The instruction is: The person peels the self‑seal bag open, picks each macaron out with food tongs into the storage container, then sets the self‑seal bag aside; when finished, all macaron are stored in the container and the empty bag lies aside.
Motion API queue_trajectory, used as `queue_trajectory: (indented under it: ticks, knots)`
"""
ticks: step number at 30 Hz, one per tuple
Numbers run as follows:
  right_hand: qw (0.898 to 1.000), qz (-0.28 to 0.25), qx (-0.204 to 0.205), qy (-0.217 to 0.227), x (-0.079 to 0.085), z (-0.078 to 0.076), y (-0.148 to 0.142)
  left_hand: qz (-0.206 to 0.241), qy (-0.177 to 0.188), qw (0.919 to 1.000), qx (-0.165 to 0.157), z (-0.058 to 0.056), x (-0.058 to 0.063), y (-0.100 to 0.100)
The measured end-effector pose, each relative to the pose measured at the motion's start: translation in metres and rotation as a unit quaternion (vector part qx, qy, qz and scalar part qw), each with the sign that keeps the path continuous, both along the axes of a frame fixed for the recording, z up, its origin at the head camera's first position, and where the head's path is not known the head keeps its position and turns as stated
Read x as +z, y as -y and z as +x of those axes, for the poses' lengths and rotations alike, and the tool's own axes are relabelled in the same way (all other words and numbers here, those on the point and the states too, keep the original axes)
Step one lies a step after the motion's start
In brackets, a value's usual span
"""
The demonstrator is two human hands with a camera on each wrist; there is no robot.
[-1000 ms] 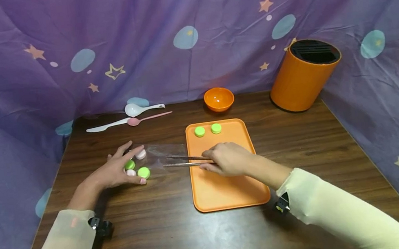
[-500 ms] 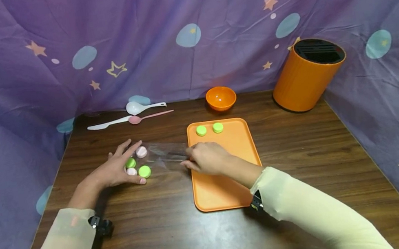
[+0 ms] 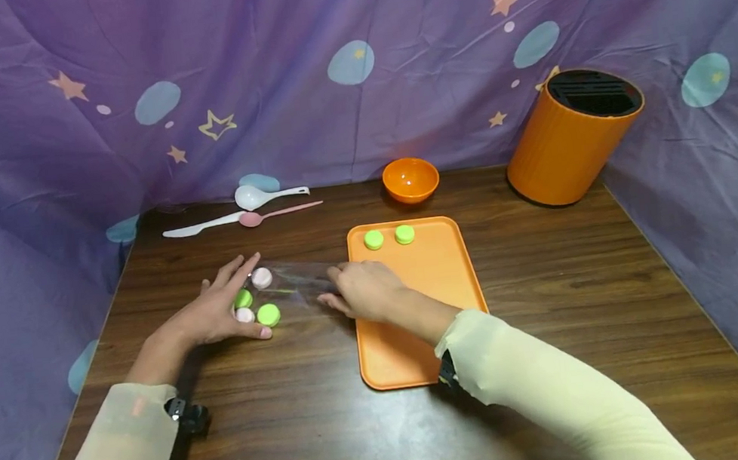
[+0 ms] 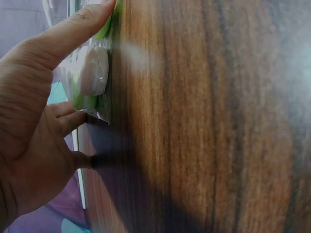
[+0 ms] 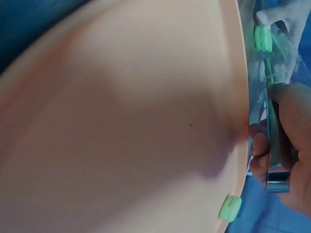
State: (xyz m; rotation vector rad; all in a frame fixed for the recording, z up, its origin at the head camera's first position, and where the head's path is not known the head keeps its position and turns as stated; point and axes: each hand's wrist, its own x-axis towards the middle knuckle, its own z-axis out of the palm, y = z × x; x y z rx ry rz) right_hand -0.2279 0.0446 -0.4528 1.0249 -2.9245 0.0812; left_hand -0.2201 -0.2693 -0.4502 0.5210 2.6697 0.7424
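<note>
My left hand (image 3: 210, 312) lies at the sealed end of a clear plastic bag (image 3: 299, 274), thumb and fingers extended and spread along it. Inside the bag are green macarons (image 3: 269, 316) and pale pink macarons (image 3: 261, 278); the left wrist view shows a pink macaron (image 4: 94, 72) below the thumb. Metal tongs (image 5: 277, 182) are gripped in my right hand (image 3: 365, 291), at the bag's mouth beside the tray's left edge. The tongs' tips reach into the bag, hard to make out through the plastic. Two green macarons (image 3: 373, 240) sit at the far end of the orange tray (image 3: 415, 338).
Behind the bag lie a white ladle (image 3: 249, 197), a white knife (image 3: 187, 230) and a pink spoon (image 3: 251, 219). An orange bowl (image 3: 410, 181) stands beyond the tray. At the back right is an orange knife block (image 3: 568, 150), near the purple curtain (image 3: 430, 48).
My right hand has moved left from over the tray to the bag's mouth, pushing the tongs deeper into the bag. The left hand has stayed in place.
</note>
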Motion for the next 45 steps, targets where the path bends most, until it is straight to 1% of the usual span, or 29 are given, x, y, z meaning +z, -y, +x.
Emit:
queue_trajectory:
  ticks: [9, 14, 20, 26, 34, 39, 45]
  knots:
    - [1.0, 0.008, -0.017, 0.015, 0.002, -0.001, 0.01, -0.007, -0.007, 0.9999, -0.01, 0.0, 0.001, -0.002]
    - [1.0, 0.004, -0.005, 0.0, 0.004, -0.001, 0.003, -0.005, -0.007, 0.9999, -0.008, -0.001, 0.002, -0.004]
    - [1.0, -0.013, 0.011, -0.025, 0.006, 0.002, -0.018, 0.001, -0.007, 0.9999, -0.01, -0.003, 0.002, -0.004]
    - [0.998, -0.025, 0.031, -0.04, 0.005, 0.004, -0.041, -0.008, 0.0, 1.0, -0.005, -0.002, 0.004, -0.004]
    - [0.994, -0.027, 0.06, -0.085, 0.009, 0.012, -0.071, -0.009, 0.0, 1.0, -0.001, 0.0, 0.005, -0.004]
    - [0.994, -0.021, 0.062, -0.093, 0.013, 0.017, -0.092, -0.013, -0.009, 0.9999, -0.002, 0.0, 0.005, -0.004]
    - [0.992, -0.028, 0.061, -0.105, 0.018, 0.023, -0.118, -0.044, -0.033, 0.9984, -0.007, 0.002, 0.002, -0.006]
